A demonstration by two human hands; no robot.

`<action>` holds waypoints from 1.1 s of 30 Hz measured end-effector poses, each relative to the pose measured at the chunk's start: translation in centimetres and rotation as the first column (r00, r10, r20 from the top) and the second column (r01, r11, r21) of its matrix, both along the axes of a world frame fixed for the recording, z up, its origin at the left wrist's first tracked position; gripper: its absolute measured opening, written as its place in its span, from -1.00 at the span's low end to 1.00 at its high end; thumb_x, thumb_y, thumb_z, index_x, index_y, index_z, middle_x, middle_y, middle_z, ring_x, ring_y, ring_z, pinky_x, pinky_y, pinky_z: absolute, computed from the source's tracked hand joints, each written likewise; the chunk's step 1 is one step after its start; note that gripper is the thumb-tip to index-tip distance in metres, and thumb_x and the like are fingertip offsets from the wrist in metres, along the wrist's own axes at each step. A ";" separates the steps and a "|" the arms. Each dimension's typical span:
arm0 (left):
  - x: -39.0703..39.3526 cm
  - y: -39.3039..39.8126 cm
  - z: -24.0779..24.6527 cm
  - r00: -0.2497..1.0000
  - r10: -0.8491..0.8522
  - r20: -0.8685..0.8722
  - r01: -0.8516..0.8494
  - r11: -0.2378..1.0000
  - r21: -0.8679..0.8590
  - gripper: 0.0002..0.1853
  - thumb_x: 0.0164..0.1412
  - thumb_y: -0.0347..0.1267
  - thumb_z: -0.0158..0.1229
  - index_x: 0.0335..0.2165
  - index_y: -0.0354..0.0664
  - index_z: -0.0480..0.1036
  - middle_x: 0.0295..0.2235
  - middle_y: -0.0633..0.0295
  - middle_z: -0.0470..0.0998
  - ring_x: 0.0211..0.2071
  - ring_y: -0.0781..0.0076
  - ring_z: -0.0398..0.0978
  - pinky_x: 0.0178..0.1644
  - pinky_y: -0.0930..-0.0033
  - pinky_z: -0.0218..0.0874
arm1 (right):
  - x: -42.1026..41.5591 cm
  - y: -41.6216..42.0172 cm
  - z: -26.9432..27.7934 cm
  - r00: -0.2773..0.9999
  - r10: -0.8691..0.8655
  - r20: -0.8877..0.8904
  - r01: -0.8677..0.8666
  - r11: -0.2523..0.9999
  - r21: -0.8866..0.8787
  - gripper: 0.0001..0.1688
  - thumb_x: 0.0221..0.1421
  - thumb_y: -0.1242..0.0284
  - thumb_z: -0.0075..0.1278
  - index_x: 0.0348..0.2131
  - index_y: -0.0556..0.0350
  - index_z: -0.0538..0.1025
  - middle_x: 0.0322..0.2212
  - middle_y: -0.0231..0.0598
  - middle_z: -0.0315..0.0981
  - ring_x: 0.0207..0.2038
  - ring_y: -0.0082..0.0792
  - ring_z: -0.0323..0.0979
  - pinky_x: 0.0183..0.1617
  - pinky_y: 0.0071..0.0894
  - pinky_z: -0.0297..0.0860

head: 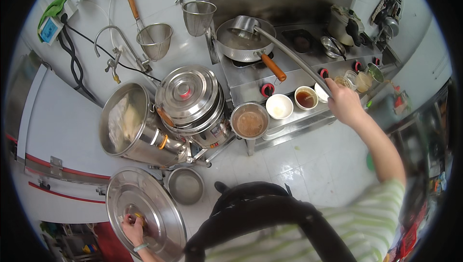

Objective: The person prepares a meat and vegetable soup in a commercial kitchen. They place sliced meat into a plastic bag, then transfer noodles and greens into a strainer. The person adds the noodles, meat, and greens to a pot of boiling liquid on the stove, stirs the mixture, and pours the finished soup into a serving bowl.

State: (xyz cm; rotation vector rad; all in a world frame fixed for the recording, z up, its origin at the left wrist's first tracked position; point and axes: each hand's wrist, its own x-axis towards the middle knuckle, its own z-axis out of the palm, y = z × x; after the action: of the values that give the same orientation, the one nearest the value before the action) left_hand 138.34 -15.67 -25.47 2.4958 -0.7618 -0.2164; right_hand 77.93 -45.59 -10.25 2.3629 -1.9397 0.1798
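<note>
My left hand (pixel 134 228) grips the knob of a large round steel pot lid (pixel 159 207), held on edge at the lower left. With my right hand (pixel 343 102) I hold the long metal handle of a ladle (pixel 244 25). The ladle's cup is over a hammered metal pan (pixel 246 50) with a wooden handle, which stands on the stove and has liquid in it. At the left an uncovered tall steel pot (pixel 139 146) holds pale pieces of food, one in what looks like a white wrapping.
Beside the tall pot stands a lidded steel pot (pixel 186 92). A bowl of brown liquid (pixel 250 121), a white bowl (pixel 279 106) and a bowl of dark sauce (pixel 306 98) line the stove's front. A metal basin (pixel 185 186) sits low. A tap (pixel 115 63) and strainers (pixel 154 41) are on the wall.
</note>
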 end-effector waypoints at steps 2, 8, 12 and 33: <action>-0.3 0.0 0.3 1.000 0.008 0.019 -0.008 1.000 -0.010 -0.58 -0.30 -0.42 0.17 -0.31 -0.30 0.39 -0.42 0.10 0.34 -0.45 0.28 0.38 -0.33 0.37 0.21 | 0.6 0.8 0.1 0.990 -0.036 -0.134 0.031 0.999 -0.039 -0.41 -0.21 0.54 -0.10 -0.08 0.23 0.20 -0.40 0.02 0.37 -0.41 -0.07 0.38 -0.38 -0.24 0.32; 2.9 1.0 -1.6 0.999 -0.016 0.052 0.014 0.999 0.034 -0.55 -0.33 -0.34 0.19 -0.32 -0.24 0.40 -0.44 0.06 0.36 -0.44 0.20 0.38 -0.33 0.30 0.21 | 0.2 2.4 0.6 0.845 0.258 0.468 -0.185 0.963 -0.197 -0.42 -0.18 0.62 -0.22 -0.04 0.23 0.22 -0.59 -0.20 0.34 -0.57 -0.38 0.37 -0.51 -0.40 0.30; 1.9 -0.7 0.9 0.990 0.010 0.142 -0.018 0.998 0.061 -0.57 -0.37 -0.29 0.19 -0.36 -0.16 0.41 -0.46 0.06 0.36 -0.43 0.15 0.38 -0.31 0.26 0.22 | 4.4 5.1 4.2 0.447 -0.154 0.881 -0.160 0.956 0.248 -0.37 -0.15 0.59 -0.23 0.01 0.28 0.16 -0.70 -0.46 0.19 -0.87 -0.73 0.03 -0.85 -0.77 0.02; 9.7 -2.4 2.8 0.987 -0.018 0.158 0.017 1.000 0.011 -0.55 -0.42 -0.35 0.18 -0.36 -0.17 0.41 -0.44 0.13 0.33 -0.45 0.19 0.39 -0.34 0.30 0.25 | 39.2 -0.2 -4.3 0.681 0.610 0.405 -0.732 0.556 0.394 -0.45 -0.17 0.53 -0.11 -0.08 0.23 0.24 -0.54 0.07 0.37 -0.48 -0.02 0.36 -0.39 -0.26 0.30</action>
State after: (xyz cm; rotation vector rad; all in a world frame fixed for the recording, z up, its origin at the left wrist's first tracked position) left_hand 148.05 -18.09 -22.72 2.5391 -0.8481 -0.0279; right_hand 117.09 -45.75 -14.59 3.5287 -1.0664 -0.0816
